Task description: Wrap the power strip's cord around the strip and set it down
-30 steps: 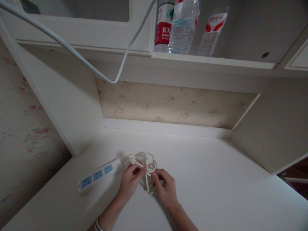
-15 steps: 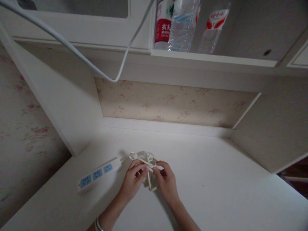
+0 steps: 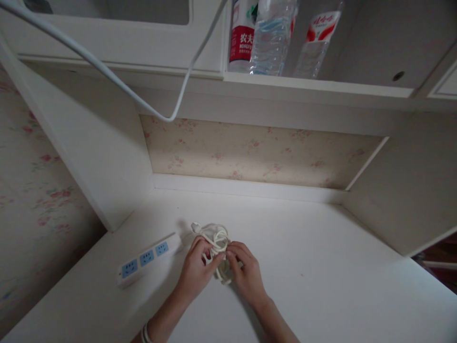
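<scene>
A bundled white power cord [image 3: 222,234] is held just above the desk, its loops bunched between my two hands. My left hand [image 3: 197,267] pinches the loops from the left, thumb and fingers closed on them. From the right, my right hand [image 3: 247,271] grips the same bundle between thumb and forefinger. The cord's plug [image 3: 196,227] sticks out at the upper left of the bundle. To the left lies a white power strip [image 3: 149,257] with blue socket faces, its cord end pointing towards the bundle. My fingers hide part of the loops.
The white desk [image 3: 321,267] is bounded by side panels and a low back ledge. Plastic bottles [image 3: 273,40] stand on the shelf above. A thick white cable [image 3: 143,102] hangs down in front of the cabinet at upper left.
The loops have shifted between my fingers, and the lower part of the bundle is bunched differently. The power strip has slid slightly to the right. Both hands still hold the cord.
</scene>
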Demonstrator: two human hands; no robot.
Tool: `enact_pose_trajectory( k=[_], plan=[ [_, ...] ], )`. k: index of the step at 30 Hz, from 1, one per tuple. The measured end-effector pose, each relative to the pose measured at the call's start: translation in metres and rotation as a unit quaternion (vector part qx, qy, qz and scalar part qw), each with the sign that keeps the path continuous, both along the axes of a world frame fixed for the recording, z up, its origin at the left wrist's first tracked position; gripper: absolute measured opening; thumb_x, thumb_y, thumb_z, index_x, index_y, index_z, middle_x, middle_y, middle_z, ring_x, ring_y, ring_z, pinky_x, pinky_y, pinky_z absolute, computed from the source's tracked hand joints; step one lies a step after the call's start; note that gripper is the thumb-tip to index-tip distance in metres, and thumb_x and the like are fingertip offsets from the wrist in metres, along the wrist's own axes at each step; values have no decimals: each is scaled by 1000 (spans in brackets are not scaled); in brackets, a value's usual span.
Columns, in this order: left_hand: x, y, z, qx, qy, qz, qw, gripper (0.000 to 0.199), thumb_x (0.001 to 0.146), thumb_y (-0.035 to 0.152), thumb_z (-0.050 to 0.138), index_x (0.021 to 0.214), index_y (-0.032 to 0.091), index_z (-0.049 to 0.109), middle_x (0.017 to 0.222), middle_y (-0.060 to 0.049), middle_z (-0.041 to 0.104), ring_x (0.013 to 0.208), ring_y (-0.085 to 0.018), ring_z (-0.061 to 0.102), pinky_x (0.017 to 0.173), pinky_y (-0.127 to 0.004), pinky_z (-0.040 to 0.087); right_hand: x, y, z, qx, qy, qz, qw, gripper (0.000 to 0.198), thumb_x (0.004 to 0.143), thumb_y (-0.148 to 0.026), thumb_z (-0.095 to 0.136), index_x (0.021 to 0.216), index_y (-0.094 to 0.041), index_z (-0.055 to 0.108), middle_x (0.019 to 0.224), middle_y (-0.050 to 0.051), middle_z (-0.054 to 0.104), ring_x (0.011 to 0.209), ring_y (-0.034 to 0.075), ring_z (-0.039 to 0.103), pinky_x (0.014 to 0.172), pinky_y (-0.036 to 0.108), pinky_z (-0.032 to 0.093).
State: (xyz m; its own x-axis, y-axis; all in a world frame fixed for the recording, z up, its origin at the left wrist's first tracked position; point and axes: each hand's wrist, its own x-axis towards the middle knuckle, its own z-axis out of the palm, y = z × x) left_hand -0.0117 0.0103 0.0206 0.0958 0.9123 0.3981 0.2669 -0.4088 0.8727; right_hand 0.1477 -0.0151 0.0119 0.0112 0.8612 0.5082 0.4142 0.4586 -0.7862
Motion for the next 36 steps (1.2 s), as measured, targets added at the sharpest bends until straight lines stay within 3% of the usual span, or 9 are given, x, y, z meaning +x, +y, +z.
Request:
enact_pose_trajectory(
  k=[5, 11, 17, 25, 31, 36],
  plan=[
    [0, -1, 5, -31, -36, -5, 999, 10, 76, 24, 63, 83, 18, 61, 100, -8, 59, 82, -18, 58, 61, -23, 45, -4, 0, 1, -15, -17, 18, 1000, 23, 93, -27, 45, 100, -22, 67, 109, 9, 63, 102, 18, 59, 88, 32, 49],
    [0, -2, 10, -93, -69, -44, 992, 23, 77, 16, 56, 100, 18, 57, 107, -7, 61, 81, -17, 61, 64, -25, 46, -5, -5, 8, -20, -68, 35, 997, 23, 95, -25, 42, 98, -22, 64, 106, 7, 63, 100, 16, 59, 89, 30, 47],
    [2, -4, 9, -70, -59, -44, 995, 26, 75, 16, 57, 102, 18, 57, 108, -8, 61, 81, -17, 60, 65, -24, 46, -4, -6, 7, -8, -64, 27, 998, 23, 95, -25, 43, 95, -22, 65, 100, 6, 63, 94, 15, 60, 84, 28, 49],
    [-1, 1, 4, -68, -73, -23, 995, 24, 74, 11, 54, 97, 17, 59, 108, -8, 63, 87, -18, 59, 72, -25, 46, -7, -9, 8, -6, -70, 21, 997, 26, 96, -24, 41, 107, -25, 65, 108, 7, 61, 98, 16, 60, 84, 27, 50],
    [-2, -2, 6, -29, -23, -18, 999, 18, 82, 27, 58, 97, 20, 63, 107, -7, 63, 70, -15, 58, 61, -24, 45, -5, -7, 3, -12, -72, 17, 997, 29, 96, -26, 40, 117, -27, 60, 115, 8, 57, 97, 16, 59, 84, 30, 51],
    [-2, -4, 8, 10, 9, -14, 1000, 19, 83, 28, 59, 99, 24, 67, 104, -8, 65, 86, -21, 60, 69, -27, 47, -4, -5, 0, -28, -77, 12, 997, 23, 94, -27, 45, 111, -26, 61, 109, 7, 56, 94, 16, 59, 82, 28, 50]
  ],
)
